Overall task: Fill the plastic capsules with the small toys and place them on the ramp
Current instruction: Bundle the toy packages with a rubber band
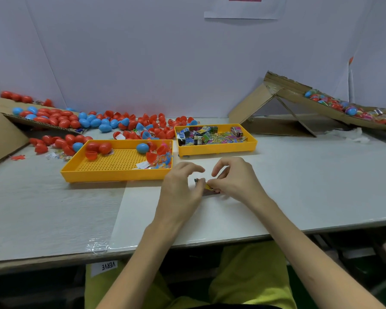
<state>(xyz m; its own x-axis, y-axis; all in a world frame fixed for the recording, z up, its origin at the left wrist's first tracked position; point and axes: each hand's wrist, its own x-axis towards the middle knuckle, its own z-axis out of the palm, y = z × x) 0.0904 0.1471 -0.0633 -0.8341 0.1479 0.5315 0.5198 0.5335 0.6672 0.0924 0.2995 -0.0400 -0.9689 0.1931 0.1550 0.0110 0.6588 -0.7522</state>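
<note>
On my feed both forearms are reaching forward over the table [310,186] and meeting just in front of the two trays. The left hand [183,186] and the right hand [234,180] are facing each other, wrists low. Between them they are pinching a small toy [206,186], a little packet with yellow and dark parts, close to the white tabletop. The left hand's thumb and fingertips are closing on one end, its index finger arching over the top. The right hand is gripping the other end, its index finger curling upward and free. I cannot tell exactly which fingertips are touching it.

The near yellow tray [112,176], with a perforated floor, is holding a few red capsule pieces [98,148], one blue capsule [142,147] and some bagged toys [163,162] at its right end. The far yellow tray [216,150], just to its right, is carrying a heap of colourful packets [210,134]. Loose red and blue capsules [60,120] are lying across cardboard and table at the left. The cardboard ramp [294,94] is standing at the far right, with filled capsules [334,104] sitting on its slope.
</note>
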